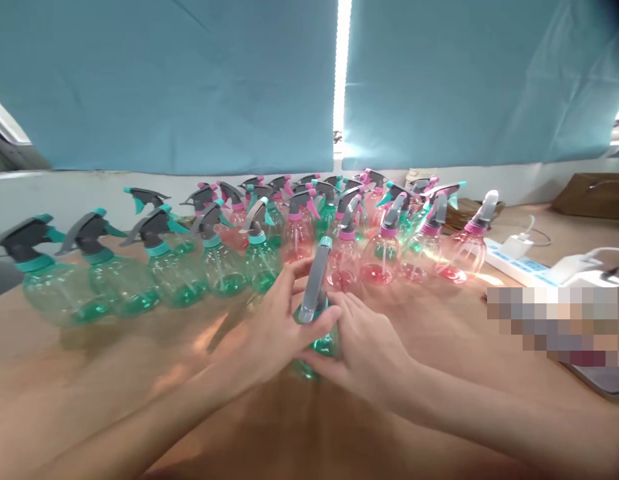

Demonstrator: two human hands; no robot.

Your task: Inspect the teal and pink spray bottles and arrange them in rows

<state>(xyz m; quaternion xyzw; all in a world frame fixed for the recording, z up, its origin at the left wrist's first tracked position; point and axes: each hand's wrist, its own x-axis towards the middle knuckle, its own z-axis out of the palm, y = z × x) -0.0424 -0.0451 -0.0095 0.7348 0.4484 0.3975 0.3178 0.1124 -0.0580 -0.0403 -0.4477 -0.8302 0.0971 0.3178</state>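
A green spray bottle point(325, 343) with a grey trigger head stands upright at the middle of the table, between my hands. My left hand point(284, 320) is closed around its neck, just under the trigger head, with the thumb across the front. My right hand point(369, 347) wraps the bottle's body from the right, its thumb low on the front. My fingers hide much of the bottle. Behind it, to the left, is a row of green spray bottles point(222, 267) with turquoise collars. Pink spray bottles point(382, 257) with pink collars stand behind, to the right.
More pink and green spray bottles point(302, 223) crowd the back of the table point(139, 373). A white power strip point(519, 263) with plugs and cables lies at the right. A brown box point(594, 195) sits at the far right, and blue curtains point(189, 87) hang behind.
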